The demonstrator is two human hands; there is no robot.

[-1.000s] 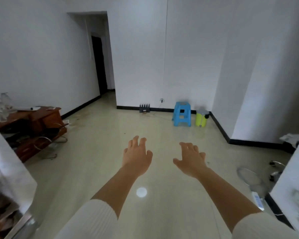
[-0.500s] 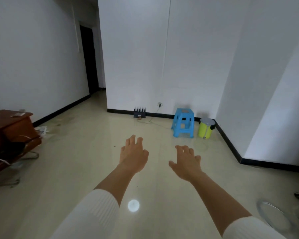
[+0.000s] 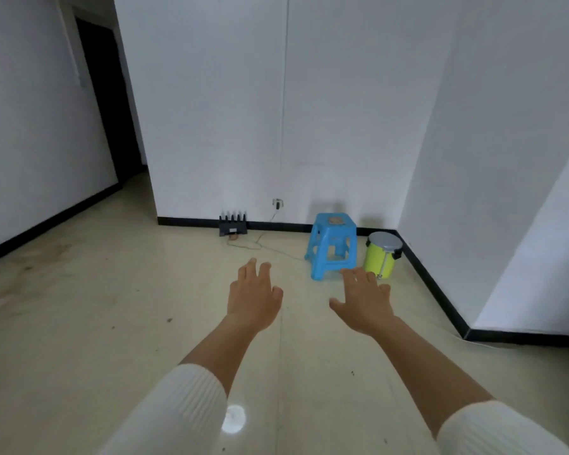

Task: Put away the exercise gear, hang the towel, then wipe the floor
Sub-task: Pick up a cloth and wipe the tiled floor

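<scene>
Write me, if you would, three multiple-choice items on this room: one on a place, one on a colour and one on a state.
1. Where does the lime bin stand relative to the plastic stool?
A. to its left
B. to its right, nearer the wall corner
C. on top of it

2. What colour is the plastic stool?
A. red
B. blue
C. white

3. What are the left hand and the right hand doing?
A. both are held out open, holding nothing
B. both grip a towel
C. the left one rests on the stool

Answers:
1 B, as the lime bin sits on the stool's right, close to where the walls meet.
2 B, as the seat and legs are bright blue.
3 A, as the fingers of both hands are spread with nothing in them.
</scene>
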